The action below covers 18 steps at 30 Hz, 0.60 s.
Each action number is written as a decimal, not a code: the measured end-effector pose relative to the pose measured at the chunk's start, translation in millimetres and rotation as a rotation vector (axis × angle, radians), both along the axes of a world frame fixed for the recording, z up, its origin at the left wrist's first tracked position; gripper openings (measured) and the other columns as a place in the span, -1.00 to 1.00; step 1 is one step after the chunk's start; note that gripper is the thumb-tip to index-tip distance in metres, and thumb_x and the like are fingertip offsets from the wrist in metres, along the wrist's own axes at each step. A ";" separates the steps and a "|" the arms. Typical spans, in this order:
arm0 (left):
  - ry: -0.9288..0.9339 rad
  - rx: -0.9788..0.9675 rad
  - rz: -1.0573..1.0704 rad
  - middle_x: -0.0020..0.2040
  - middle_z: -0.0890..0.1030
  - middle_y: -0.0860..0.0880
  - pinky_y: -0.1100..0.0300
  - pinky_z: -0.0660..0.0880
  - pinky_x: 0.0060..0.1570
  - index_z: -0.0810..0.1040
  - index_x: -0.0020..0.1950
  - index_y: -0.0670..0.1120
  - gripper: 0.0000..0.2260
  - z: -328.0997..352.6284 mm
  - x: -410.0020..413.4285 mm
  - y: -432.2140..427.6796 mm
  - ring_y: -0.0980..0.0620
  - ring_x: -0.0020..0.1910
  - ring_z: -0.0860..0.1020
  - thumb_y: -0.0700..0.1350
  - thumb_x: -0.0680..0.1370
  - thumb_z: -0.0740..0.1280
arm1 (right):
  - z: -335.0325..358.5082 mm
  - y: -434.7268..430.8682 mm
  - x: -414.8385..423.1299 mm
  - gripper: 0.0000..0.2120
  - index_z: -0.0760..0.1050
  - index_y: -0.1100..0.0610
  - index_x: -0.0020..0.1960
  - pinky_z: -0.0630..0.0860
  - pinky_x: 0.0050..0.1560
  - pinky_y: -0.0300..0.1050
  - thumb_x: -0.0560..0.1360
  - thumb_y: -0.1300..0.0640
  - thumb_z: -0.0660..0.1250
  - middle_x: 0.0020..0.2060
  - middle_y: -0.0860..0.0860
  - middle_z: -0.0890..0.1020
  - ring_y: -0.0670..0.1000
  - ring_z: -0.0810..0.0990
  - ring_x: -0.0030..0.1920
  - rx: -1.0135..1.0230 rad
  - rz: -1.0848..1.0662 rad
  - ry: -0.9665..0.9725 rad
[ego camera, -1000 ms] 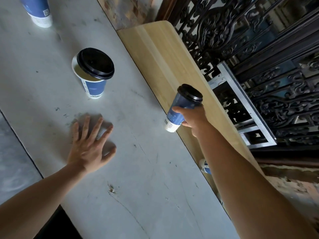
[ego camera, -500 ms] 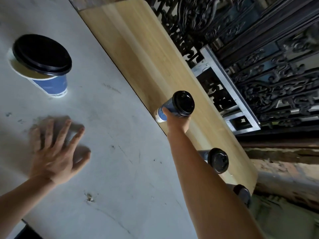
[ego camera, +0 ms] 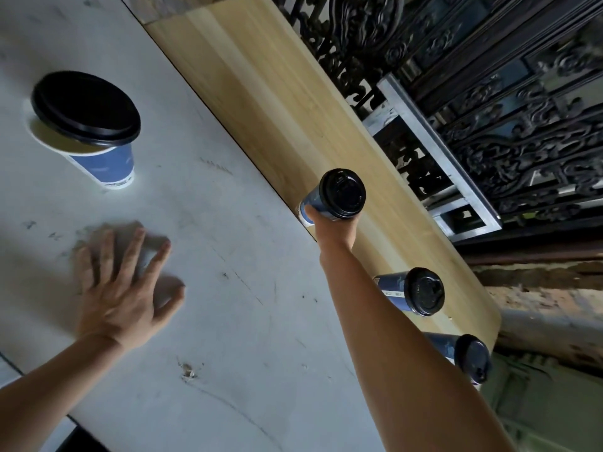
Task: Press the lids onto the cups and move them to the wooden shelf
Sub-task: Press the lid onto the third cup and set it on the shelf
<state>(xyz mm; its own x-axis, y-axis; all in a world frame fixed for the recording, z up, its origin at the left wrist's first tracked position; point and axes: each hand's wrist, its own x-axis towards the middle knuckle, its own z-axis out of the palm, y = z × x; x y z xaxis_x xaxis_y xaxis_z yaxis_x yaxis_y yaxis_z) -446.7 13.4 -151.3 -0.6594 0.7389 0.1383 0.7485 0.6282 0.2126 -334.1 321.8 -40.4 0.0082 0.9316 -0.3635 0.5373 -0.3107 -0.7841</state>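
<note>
A lidded blue cup (ego camera: 329, 200) is gripped by the right hand (ego camera: 336, 226), fingers closed around its side, above the near edge of the wooden shelf (ego camera: 293, 102). Two more lidded cups (ego camera: 411, 295) (ego camera: 463, 357) are seen on the shelf. The left hand (ego camera: 120, 288) is spread flat and empty on the grey table (ego camera: 212, 321), near a cup (ego camera: 107, 164) whose lid (ego camera: 86, 109) is set askew.

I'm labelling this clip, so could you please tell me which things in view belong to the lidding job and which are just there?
Part of the job:
- blue paper cup with black lid, held in the right hand
- two lidded blue cups on the pale wooden shelf
- blue cup with loose black lid on the grey table

Just there:
- black ornate metal grille
- left hand, flat on the table
</note>
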 end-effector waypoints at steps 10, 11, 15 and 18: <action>0.024 0.024 0.001 0.65 0.18 -0.16 -0.38 -0.13 0.55 0.38 0.55 0.04 -0.30 -6.6 0.1 -1.8 -0.42 0.58 0.11 0.32 0.46 0.23 | 14.4 -19.6 8.3 -0.27 0.23 -0.10 0.44 0.57 0.12 0.02 0.39 0.08 0.52 0.25 -0.02 0.52 0.11 0.62 0.15 -0.291 -0.040 -0.072; 0.020 0.029 0.002 0.65 0.18 -0.15 -0.38 -0.14 0.55 0.37 0.55 0.04 -0.30 -7.5 -0.2 -1.7 -0.41 0.58 0.10 0.32 0.45 0.24 | 16.8 -24.1 10.4 -0.27 0.20 -0.10 0.47 0.54 0.07 0.01 0.42 0.09 0.50 0.30 0.01 0.51 0.13 0.62 0.16 -0.310 -0.036 -0.089; 0.005 0.036 0.003 0.65 0.18 -0.16 -0.37 -0.16 0.55 0.39 0.54 0.05 -0.31 -7.3 -1.4 -2.1 -0.42 0.58 0.09 0.32 0.47 0.22 | 28.1 -49.5 25.8 -0.21 0.10 0.03 0.57 0.58 0.20 0.17 0.48 0.17 0.46 0.44 0.18 0.39 0.24 0.54 0.31 -0.290 0.016 -0.115; -0.057 -0.019 -0.028 0.63 0.21 -0.19 -0.33 -0.23 0.54 0.43 0.50 0.05 -0.35 4.4 -2.6 -1.6 -0.45 0.56 0.10 0.33 0.49 0.17 | 39.7 -75.0 38.2 -0.26 0.15 0.04 0.54 0.58 0.21 0.19 0.48 0.16 0.46 0.15 0.08 0.53 0.25 0.62 0.23 -0.312 0.034 -0.179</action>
